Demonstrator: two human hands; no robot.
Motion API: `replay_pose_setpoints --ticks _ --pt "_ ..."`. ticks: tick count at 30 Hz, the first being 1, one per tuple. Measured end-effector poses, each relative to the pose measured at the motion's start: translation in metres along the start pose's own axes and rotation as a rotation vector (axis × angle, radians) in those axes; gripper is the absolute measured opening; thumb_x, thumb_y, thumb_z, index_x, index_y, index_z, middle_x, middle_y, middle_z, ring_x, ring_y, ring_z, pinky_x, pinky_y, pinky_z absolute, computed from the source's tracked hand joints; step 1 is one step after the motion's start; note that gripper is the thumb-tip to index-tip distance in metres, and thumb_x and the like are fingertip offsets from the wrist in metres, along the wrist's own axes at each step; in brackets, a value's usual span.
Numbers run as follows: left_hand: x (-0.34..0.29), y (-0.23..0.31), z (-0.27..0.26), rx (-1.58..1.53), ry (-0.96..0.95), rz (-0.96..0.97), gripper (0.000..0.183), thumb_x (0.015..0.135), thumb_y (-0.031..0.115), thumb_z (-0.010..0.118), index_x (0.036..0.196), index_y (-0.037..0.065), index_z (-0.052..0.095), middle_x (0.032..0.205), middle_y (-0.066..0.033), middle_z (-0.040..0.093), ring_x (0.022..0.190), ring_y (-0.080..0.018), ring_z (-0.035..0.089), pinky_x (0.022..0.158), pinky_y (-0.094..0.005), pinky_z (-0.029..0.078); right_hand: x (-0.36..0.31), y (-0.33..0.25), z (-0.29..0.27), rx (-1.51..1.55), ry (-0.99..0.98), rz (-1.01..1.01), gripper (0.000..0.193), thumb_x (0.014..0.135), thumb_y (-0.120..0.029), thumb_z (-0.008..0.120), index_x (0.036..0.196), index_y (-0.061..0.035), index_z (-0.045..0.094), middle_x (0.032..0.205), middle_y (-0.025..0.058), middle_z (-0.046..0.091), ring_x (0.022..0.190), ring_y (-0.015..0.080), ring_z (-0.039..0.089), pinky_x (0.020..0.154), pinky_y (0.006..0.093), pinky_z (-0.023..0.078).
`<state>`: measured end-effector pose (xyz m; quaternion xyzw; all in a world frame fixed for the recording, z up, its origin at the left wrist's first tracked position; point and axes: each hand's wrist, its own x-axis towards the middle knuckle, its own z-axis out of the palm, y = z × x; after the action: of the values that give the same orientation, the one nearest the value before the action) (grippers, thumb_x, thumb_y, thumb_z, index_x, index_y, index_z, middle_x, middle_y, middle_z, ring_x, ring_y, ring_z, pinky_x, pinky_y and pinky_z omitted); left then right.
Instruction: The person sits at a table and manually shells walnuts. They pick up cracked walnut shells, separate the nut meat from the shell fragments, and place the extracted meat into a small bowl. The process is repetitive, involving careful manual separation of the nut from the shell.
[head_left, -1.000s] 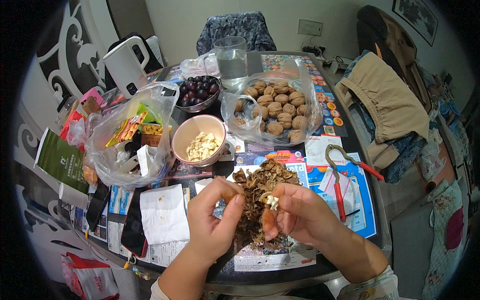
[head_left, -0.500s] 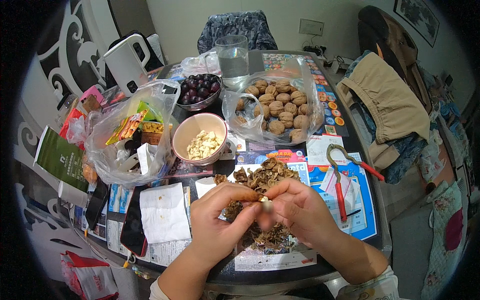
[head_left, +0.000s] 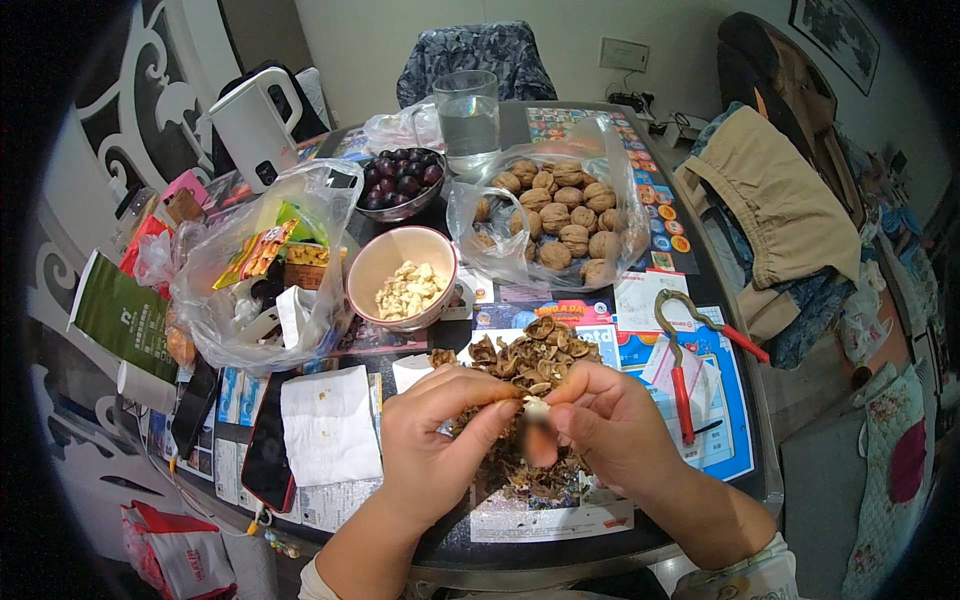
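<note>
Over the middle of the near table edge, a small pale walnut kernel (head_left: 535, 408) is held between my two hands. My left hand (head_left: 440, 425) pinches it from one side with thumb and forefinger. My right hand (head_left: 612, 425) grips it from the other, its lower fingers partly blurred. Below and behind the hands lies a heap of broken walnut shells and brown skins (head_left: 545, 358) on printed paper. Peeled cream-coloured kernels (head_left: 412, 288) fill part of a pink-rimmed bowl (head_left: 358, 275) to the left. Whole walnuts (head_left: 573, 238) sit in an open clear plastic bag (head_left: 460, 210).
A red-handled nutcracker (head_left: 678, 385) rests at the right. On the left are a white tissue (head_left: 330, 425), a phone (head_left: 268, 460) and a plastic bag with packets (head_left: 215, 320). Farther back stand a bowl of dark grapes (head_left: 402, 182), a water glass (head_left: 468, 125) and a white kettle (head_left: 245, 140).
My fingers have shifted slightly on the kernel, and more of its pale surface shows between them. A finger of my right hand has swung lower. The things on the table stay put.
</note>
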<state>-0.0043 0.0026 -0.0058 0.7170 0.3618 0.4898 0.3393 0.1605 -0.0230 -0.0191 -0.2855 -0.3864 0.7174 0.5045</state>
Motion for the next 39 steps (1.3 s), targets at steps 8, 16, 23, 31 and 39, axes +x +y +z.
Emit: replay_pose_setpoints --ticks 8,16,23,31,39 --pt "0.0012 -0.0008 -0.0002 0.109 0.018 0.096 0.009 0.067 0.003 0.062 0.075 -0.001 0.061 0.073 -0.0112 0.06 0.065 -0.0216 0.057 0.061 -0.0284 0.043 -0.0017 -0.0024 0.0052 -0.104 0.081 -0.051 0.012 0.08 -0.008 0.057 0.086 0.0002 0.051 0.076 0.0105 0.059 0.065 0.0112 0.056 0.061 0.0214 0.046" --pt "0.0016 0.0002 -0.0018 0.08 -0.007 0.047 0.009 0.067 0.002 0.062 0.075 0.0 0.062 0.072 -0.0103 0.061 0.065 -0.0202 0.057 0.061 -0.0276 0.043 -0.0016 -0.0002 0.0072 -0.159 0.086 -0.142 0.013 0.079 -0.006 0.059 0.087 -0.0002 0.051 0.078 0.01 0.059 0.068 0.0106 0.057 0.063 0.0211 0.046" --pt "-0.0001 -0.0019 -0.0018 -0.088 -0.002 -0.075 0.011 0.069 0.003 0.062 0.078 -0.002 0.062 0.072 -0.0111 0.061 0.066 -0.018 0.057 0.063 -0.0265 0.043 -0.0007 0.0002 0.0015 -0.033 0.025 -0.043 0.012 0.08 -0.006 0.057 0.088 0.0002 0.05 0.079 0.0121 0.06 0.068 0.0126 0.057 0.065 0.023 0.047" --pt "0.0015 0.0016 0.0008 0.103 0.03 0.076 0.011 0.065 0.003 0.063 0.075 0.0 0.06 0.07 -0.0094 0.06 0.063 -0.0198 0.056 0.059 -0.0277 0.042 -0.0014 0.0013 0.0027 -0.064 0.051 -0.105 0.014 0.081 -0.006 0.056 0.09 0.0017 0.049 0.082 0.0132 0.059 0.07 0.0141 0.058 0.066 0.024 0.048" --pt "0.0009 -0.0018 0.0017 0.171 0.059 0.166 0.008 0.065 0.002 0.061 0.071 0.001 0.057 0.067 -0.0086 0.057 0.06 -0.0196 0.054 0.055 -0.0261 0.042 -0.0003 -0.0043 0.0054 -0.173 0.083 -0.134 0.016 0.081 -0.005 0.056 0.094 0.0027 0.05 0.08 0.0097 0.058 0.072 0.0116 0.057 0.067 0.0223 0.046"
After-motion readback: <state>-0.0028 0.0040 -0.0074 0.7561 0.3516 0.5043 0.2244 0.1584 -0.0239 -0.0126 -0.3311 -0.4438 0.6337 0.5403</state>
